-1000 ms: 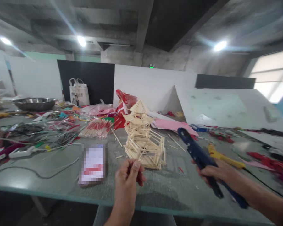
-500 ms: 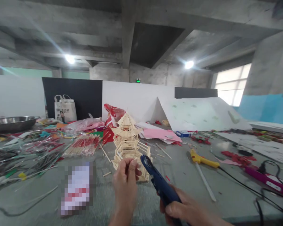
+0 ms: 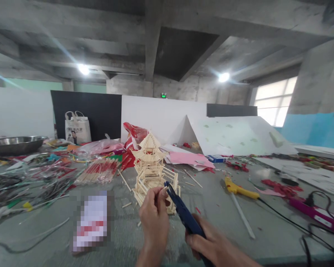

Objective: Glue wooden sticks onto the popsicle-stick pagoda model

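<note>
My right hand (image 3: 203, 237) is wrapped round the handles of dark blue pliers (image 3: 185, 213), whose head points up and to the left. At their jaws, my left hand (image 3: 156, 211) pinches a short pale wooden stick (image 3: 165, 188) between thumb and fingertips. The stick's end is at the jaws; whether they grip it I cannot tell. Just behind both hands stands a tiered pagoda model (image 3: 149, 163) built of thin wooden sticks, its lower front partly hidden by my left hand and the pliers.
A yellow glue gun (image 3: 241, 188) with a black cord lies to the right, over a whitish stick (image 3: 242, 217). A bundle of wooden sticks (image 3: 98, 170) lies left of the model. Nearer is a blurred-out packet (image 3: 90, 222). A purple power strip (image 3: 314, 212) sits far right.
My left hand has shifted slightly right and the pliers slightly left, so the jaws and the stick have come together. The model has stayed in place.
</note>
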The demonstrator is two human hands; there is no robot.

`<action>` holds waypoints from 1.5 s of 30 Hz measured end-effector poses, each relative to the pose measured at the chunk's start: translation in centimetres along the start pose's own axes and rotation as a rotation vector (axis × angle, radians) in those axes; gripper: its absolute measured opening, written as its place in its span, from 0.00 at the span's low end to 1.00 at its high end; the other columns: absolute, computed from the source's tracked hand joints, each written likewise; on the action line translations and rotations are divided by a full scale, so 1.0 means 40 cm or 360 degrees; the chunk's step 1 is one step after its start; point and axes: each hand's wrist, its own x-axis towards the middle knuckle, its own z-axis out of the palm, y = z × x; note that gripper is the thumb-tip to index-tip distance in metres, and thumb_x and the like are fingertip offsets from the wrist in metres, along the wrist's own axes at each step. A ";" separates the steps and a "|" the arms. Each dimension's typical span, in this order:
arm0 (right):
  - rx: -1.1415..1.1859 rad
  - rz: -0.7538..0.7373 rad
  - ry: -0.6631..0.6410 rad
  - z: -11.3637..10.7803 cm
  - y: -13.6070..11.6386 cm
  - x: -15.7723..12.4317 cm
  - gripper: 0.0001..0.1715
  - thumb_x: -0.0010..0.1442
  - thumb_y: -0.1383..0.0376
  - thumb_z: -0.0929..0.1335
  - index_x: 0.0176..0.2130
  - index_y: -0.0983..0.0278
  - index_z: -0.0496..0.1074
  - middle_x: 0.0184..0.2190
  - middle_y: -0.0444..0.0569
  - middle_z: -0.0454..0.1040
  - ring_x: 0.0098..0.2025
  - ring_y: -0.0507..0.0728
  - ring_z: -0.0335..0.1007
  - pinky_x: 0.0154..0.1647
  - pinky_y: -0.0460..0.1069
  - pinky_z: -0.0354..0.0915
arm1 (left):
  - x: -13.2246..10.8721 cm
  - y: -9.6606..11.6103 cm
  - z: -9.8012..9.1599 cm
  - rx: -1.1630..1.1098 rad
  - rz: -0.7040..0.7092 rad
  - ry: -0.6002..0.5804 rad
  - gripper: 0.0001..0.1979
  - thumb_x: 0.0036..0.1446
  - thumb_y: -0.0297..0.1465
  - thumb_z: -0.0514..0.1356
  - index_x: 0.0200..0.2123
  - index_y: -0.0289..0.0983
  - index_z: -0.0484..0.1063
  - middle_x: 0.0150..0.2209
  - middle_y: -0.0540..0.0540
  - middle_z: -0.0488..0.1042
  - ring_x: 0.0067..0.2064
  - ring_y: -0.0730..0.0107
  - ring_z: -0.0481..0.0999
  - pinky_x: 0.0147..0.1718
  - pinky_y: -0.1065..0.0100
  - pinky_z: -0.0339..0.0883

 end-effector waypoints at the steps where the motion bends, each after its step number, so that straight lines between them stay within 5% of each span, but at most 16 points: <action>1: 0.0005 0.0003 -0.0021 -0.001 0.000 0.001 0.07 0.54 0.64 0.59 0.32 0.65 0.60 0.27 0.44 0.65 0.31 0.50 0.59 0.31 0.45 0.55 | 0.001 -0.002 0.000 0.0034 0.0043 0.0020 0.14 0.57 0.40 0.51 0.31 0.38 0.69 0.22 0.51 0.72 0.23 0.71 0.72 0.26 0.70 0.64; 17: 0.0145 0.0043 -0.0090 -0.017 0.015 0.000 0.13 0.57 0.59 0.58 0.37 0.66 0.60 0.19 0.39 0.61 0.19 0.47 0.57 0.20 0.42 0.55 | 0.011 -0.028 0.019 0.0546 0.0719 0.0189 0.08 0.60 0.31 0.50 0.35 0.37 0.68 0.29 0.46 0.76 0.33 0.69 0.76 0.33 0.72 0.65; 26: 0.0152 0.0133 0.0132 -0.045 -0.015 0.001 0.14 0.55 0.56 0.59 0.26 0.64 0.57 0.12 0.37 0.57 0.13 0.45 0.51 0.14 0.40 0.53 | 0.045 0.018 0.063 0.0875 0.1117 0.0365 0.08 0.61 0.29 0.49 0.34 0.37 0.68 0.27 0.47 0.75 0.29 0.70 0.74 0.28 0.72 0.61; 32: 0.0156 -0.0059 0.0377 -0.174 -0.054 0.075 0.20 0.53 0.53 0.62 0.20 0.64 0.58 0.09 0.39 0.58 0.09 0.46 0.52 0.09 0.41 0.52 | 0.164 0.141 0.138 0.1096 0.1153 0.0242 0.11 0.62 0.30 0.46 0.32 0.37 0.66 0.28 0.47 0.74 0.29 0.69 0.73 0.25 0.70 0.58; 38: 0.0448 -0.0308 0.0572 -0.320 -0.172 0.164 0.18 0.50 0.55 0.67 0.22 0.65 0.62 0.11 0.40 0.62 0.10 0.47 0.56 0.11 0.43 0.57 | 0.344 0.297 0.209 0.1120 0.1257 0.0183 0.12 0.63 0.30 0.41 0.37 0.35 0.63 0.33 0.42 0.73 0.34 0.66 0.74 0.28 0.70 0.60; 42: 0.0585 -0.0283 0.0466 -0.342 -0.222 0.206 0.20 0.50 0.53 0.69 0.25 0.66 0.64 0.15 0.44 0.66 0.15 0.50 0.62 0.13 0.45 0.60 | 0.413 0.322 0.216 0.1228 0.1283 0.0157 0.11 0.63 0.28 0.41 0.39 0.34 0.62 0.36 0.40 0.72 0.37 0.64 0.74 0.30 0.69 0.62; 45: 0.0700 -0.0185 0.0482 -0.332 -0.236 0.243 0.25 0.51 0.47 0.67 0.24 0.65 0.61 0.13 0.41 0.61 0.12 0.47 0.56 0.11 0.44 0.55 | 0.441 0.308 0.206 0.1302 0.1258 0.0107 0.12 0.63 0.29 0.41 0.40 0.34 0.61 0.38 0.40 0.71 0.39 0.64 0.73 0.32 0.69 0.63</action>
